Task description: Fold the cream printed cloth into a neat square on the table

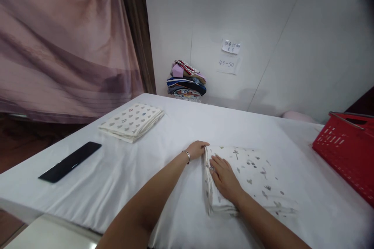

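Note:
A folded white cloth (251,175) printed with small grey plants and shapes lies on the white-covered table (181,124), in front of me and to the right. My left hand (197,149), with a bracelet at its wrist, closes on the cloth's far left corner; its fingertips are partly hidden. Flat on top, near the left folded edge, rests my right hand (224,177), fingers stretched out and holding nothing. The cloth's layers show along its left side.
Left of the hands lie a second folded cloth (133,120) with grey motifs and a dark flat slab (70,162). A red plastic basket (347,151) stands at the right. Behind the table, a stack of folded fabrics (187,81) rises against the wall; a pink curtain (70,39) hangs left.

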{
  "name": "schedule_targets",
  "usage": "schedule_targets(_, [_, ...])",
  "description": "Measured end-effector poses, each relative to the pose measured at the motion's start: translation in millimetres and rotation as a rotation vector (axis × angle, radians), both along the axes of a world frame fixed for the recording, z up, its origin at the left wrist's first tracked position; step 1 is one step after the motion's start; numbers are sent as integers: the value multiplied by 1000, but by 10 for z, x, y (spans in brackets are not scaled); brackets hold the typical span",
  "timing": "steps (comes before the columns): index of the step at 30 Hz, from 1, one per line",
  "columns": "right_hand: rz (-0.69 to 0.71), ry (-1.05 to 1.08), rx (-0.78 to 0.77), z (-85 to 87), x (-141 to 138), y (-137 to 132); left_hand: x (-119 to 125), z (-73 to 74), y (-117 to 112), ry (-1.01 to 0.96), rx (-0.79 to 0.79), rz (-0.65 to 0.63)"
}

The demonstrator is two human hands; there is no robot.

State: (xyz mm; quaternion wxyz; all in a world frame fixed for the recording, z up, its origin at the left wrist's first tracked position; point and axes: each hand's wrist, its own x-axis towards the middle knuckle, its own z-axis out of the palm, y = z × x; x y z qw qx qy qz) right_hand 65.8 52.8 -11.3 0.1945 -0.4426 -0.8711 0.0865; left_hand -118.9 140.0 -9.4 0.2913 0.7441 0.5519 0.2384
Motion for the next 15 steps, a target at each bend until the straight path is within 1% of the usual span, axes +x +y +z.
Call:
schedule_targets(2, [1, -4, -2, 7, 5, 0, -1, 19, 19, -43, -11, -45])
schedule_targets(4, [1, -13, -1, 15, 6, -6, 1, 18, 28, -51, 24, -45])
schedule_targets(7, [14, -29, 12, 18, 2, -17, 12, -29, 29, 4, 140, 52])
schedule_targets(9, [23, -43, 17, 16, -1, -23, 25, -75, 24, 24, 181, 109])
schedule_targets(13, [31, -61, 13, 9, 4, -28, 35, -133, 22, -9, 160, 162])
schedule_targets(15, [33, -55, 16, 6, 8, -31, 13, -131, 33, -43, 104, 131])
